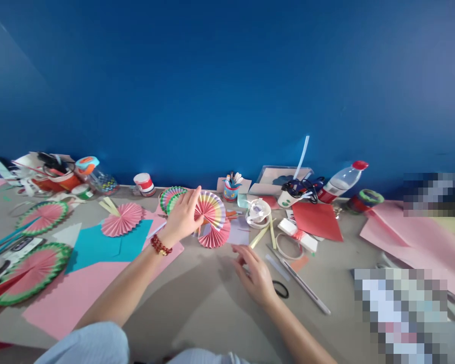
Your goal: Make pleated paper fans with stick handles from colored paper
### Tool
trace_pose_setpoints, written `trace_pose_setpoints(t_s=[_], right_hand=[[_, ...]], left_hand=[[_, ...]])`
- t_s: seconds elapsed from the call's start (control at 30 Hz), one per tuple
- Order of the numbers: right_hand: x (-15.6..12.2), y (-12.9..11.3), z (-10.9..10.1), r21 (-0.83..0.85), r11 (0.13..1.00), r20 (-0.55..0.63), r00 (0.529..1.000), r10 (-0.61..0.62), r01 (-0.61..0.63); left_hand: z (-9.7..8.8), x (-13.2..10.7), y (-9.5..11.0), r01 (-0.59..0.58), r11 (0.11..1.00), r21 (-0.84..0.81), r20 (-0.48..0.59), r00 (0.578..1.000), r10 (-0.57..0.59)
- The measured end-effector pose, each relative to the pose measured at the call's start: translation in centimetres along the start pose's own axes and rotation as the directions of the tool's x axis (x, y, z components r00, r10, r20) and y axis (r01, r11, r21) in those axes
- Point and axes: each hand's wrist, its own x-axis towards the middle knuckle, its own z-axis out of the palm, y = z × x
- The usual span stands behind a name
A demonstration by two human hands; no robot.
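Observation:
My left hand (pixel 182 216), with a red bead bracelet (pixel 160 245) at the wrist, is stretched out over several pleated paper fans. Its thumb and index finger overlap the left side of a rainbow-edged fan (pixel 214 208); I cannot tell how firmly they touch. Partly under that fan lies a pink pleated fan (pixel 215 238). Behind the fingers shows a green-edged fan (pixel 171 196). My right hand (pixel 255 275) hovers low over the grey table, fingers loosely bent and apart, nothing in them. A black hair tie (pixel 280 289) and a silver pen-like tool (pixel 305 286) lie to its right.
A blue wall backs the table (pixel 197 308). At left are a teal sheet (pixel 98 245), pink paper (pixel 68 298) and watermelon-like fans (pixel 38 273). At right stand a white tape roll (pixel 258 212), red paper (pixel 318 221), a cup of tools (pixel 286 198) and a bottle (pixel 339 183).

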Motion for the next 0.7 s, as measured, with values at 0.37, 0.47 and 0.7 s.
trace_pose_setpoints(t_s=[0.37, 0.47, 0.7], right_hand=[[1.3, 0.1, 0.7, 0.56, 0.796, -0.082, 0.941, 0.328, -0.228], [1.3, -0.2, 0.6, 0.567, 0.791, -0.081, 0.941, 0.33, -0.228], [1.2, -0.1, 0.6, 0.59, 0.776, -0.145, 0.916, 0.374, -0.224]], left_hand=[[-2.0, -3.1, 5.2, -0.044, 0.954, -0.295, 0.094, 0.993, 0.075], [-1.6, -3.8, 5.5, -0.024, 0.925, -0.379, 0.084, 0.995, 0.06], [-0.8, -5.2, 4.5, 0.289, 0.558, -0.778, 0.185, 0.954, -0.237]])
